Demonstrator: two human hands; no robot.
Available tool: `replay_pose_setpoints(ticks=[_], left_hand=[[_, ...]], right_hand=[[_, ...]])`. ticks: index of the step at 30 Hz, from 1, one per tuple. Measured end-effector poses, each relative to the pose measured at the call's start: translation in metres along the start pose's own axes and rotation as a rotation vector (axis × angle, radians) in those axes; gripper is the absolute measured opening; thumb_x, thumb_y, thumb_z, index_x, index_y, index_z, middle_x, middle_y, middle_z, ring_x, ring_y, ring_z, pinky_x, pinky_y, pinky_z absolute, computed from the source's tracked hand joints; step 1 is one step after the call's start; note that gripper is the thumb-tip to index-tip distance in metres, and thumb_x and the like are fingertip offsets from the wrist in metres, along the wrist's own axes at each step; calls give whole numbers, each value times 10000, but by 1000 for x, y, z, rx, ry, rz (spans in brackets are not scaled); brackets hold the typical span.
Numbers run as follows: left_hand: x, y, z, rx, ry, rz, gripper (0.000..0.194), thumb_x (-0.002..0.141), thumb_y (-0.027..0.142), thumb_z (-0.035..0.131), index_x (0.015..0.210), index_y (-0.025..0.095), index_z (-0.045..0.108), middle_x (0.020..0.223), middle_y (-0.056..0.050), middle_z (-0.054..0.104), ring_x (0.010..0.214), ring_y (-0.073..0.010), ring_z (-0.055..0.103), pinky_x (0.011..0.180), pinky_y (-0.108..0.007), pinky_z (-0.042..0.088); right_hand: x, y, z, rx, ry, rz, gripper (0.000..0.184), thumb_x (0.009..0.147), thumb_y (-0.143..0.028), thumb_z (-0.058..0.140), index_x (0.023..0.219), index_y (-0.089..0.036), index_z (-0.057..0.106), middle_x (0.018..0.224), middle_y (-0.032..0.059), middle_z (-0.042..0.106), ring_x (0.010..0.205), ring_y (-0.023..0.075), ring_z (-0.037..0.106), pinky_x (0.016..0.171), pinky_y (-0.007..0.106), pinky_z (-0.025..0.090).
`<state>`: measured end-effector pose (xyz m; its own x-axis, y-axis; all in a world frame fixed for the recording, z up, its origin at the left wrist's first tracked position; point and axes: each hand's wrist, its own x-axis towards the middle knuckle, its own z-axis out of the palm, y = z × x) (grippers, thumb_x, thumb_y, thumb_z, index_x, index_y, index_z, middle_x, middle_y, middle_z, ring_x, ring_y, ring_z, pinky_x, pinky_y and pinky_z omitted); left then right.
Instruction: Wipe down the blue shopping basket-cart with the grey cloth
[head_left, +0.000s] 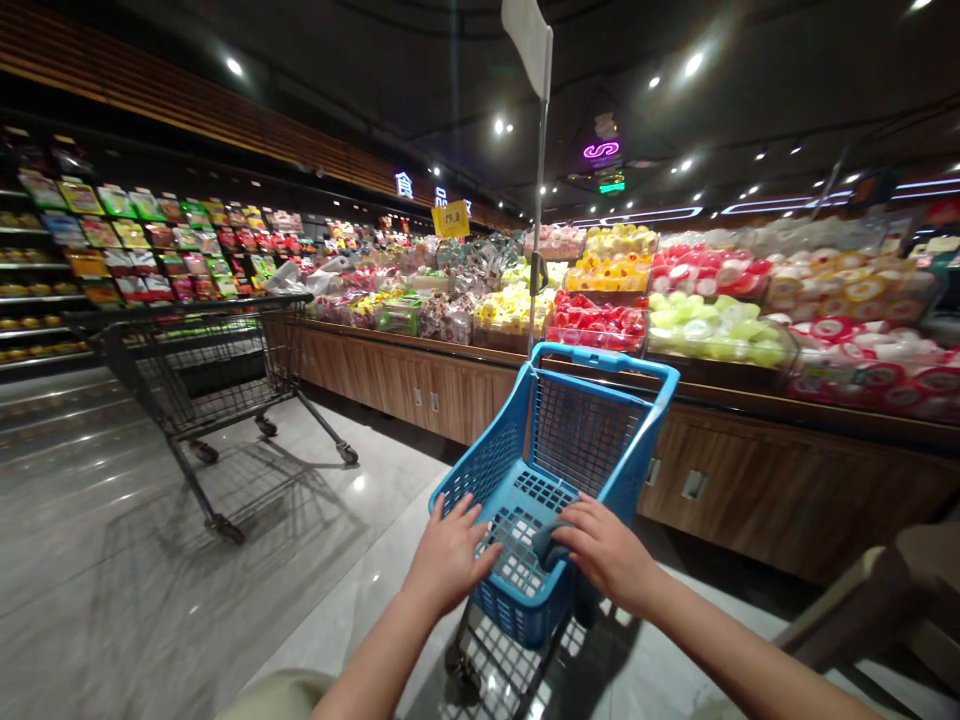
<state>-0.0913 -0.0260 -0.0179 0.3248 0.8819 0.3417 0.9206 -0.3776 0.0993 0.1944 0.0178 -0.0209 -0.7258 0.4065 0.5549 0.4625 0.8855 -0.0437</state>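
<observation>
A blue plastic shopping cart basket point(480, 480) stands right in front of me, on a dark wheeled frame. Over its near left edge is my left hand point(450, 560), fingers spread and thumb reaching inward, holding nothing. My right hand point(604, 550) is at the near right edge, its fingers curled over a dark grey-blue object point(550, 545) whose kind I cannot make out. The basket's perforated floor shows between the hands. At the far end rises the blue handle point(592, 357), with a tall pole point(540, 190) carrying a white flag.
Wooden display cabinets point(757, 480) run behind the cart, topped with bins of colourful wrapped goods point(600, 325). A black metal shopping cart point(217, 370) stands to the left. Packaged goods point(150, 240) fill the left wall shelves. A brownish-grey structure point(862, 610) is at lower right.
</observation>
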Motion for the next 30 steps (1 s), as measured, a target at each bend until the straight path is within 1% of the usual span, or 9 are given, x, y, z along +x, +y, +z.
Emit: replay_pose_setpoints(ticks=[2, 4, 8, 11, 14, 18, 21, 26, 30], left_hand=[[3, -15, -2, 14, 11, -9, 351, 961, 401, 432, 1123, 221, 686, 1296, -89, 633, 1327, -304, 458, 1117, -641, 239], [4, -24, 0, 9, 14, 38, 335, 970, 355, 416, 1113, 225, 690, 1281, -69, 645, 1323, -281, 465, 1121, -602, 275], [6, -19, 11, -1, 69, 76, 359, 972, 366, 411, 1112, 197, 695, 1255, -83, 659, 1310, -283, 481, 1111, -549, 341], [6, -6, 15, 6, 91, 57, 385, 975, 374, 399, 1122, 174, 693, 1252, -96, 660, 1298, -295, 494, 1099, -545, 367], [5, 0, 14, 3, 104, 32, 400, 974, 371, 384, 1119, 164, 694, 1244, -99, 664, 1279, -305, 512, 1088, -556, 384], [0, -4, 10, 6, 111, 1, 374, 949, 308, 392, 1075, 170, 716, 1234, -99, 670, 1276, -308, 515, 1087, -565, 391], [-5, -11, 7, -3, 94, -18, 374, 917, 228, 383, 1001, 190, 745, 1234, -82, 671, 1283, -297, 512, 1097, -563, 387], [-10, -22, 1, -35, 52, 12, 385, 888, 190, 391, 797, 222, 764, 1241, -48, 667, 1304, -290, 493, 1101, -553, 388], [-11, -25, 0, -33, 61, 17, 374, 886, 190, 400, 800, 224, 762, 1242, -45, 666, 1310, -294, 485, 1100, -555, 390]], right_hand=[[-4, 17, -6, -18, 4, -5, 240, 927, -202, 470, 1129, -217, 599, 1118, 84, 642, 1098, 216, 565, 1100, 532, 359], [-8, 35, -11, -37, 15, 30, 232, 945, -222, 454, 1124, -216, 602, 1117, 87, 645, 1105, 217, 569, 1105, 547, 345], [-14, 59, -18, -38, 39, 125, 237, 970, -263, 422, 1117, -218, 602, 1158, 87, 635, 1162, 225, 547, 1124, 574, 302], [-16, 54, -18, -18, 74, 189, 250, 981, -269, 386, 1077, -226, 613, 1143, 82, 637, 1194, 236, 528, 1124, 589, 291], [-20, 30, -12, 2, 107, 209, 247, 974, -265, 390, 1074, -236, 614, 1168, 87, 622, 1233, 257, 497, 1117, 611, 284], [-25, -5, -1, 19, 93, 144, 251, 943, -240, 435, 1136, -255, 593, 1223, 86, 597, 1265, 273, 460, 1111, 621, 287], [-23, -18, 2, 1, 82, 74, 266, 920, -209, 458, 1150, -248, 584, 1200, 87, 609, 1211, 262, 498, 1096, 603, 323], [-18, -1, -7, -46, 48, 15, 254, 908, -209, 488, 1133, -236, 602, 1147, 86, 630, 1112, 230, 559, 1070, 527, 392], [-17, 28, -19, -99, 62, 75, 227, 942, -241, 468, 1112, -227, 618, 1138, 88, 636, 1118, 224, 562, 1089, 542, 366]])
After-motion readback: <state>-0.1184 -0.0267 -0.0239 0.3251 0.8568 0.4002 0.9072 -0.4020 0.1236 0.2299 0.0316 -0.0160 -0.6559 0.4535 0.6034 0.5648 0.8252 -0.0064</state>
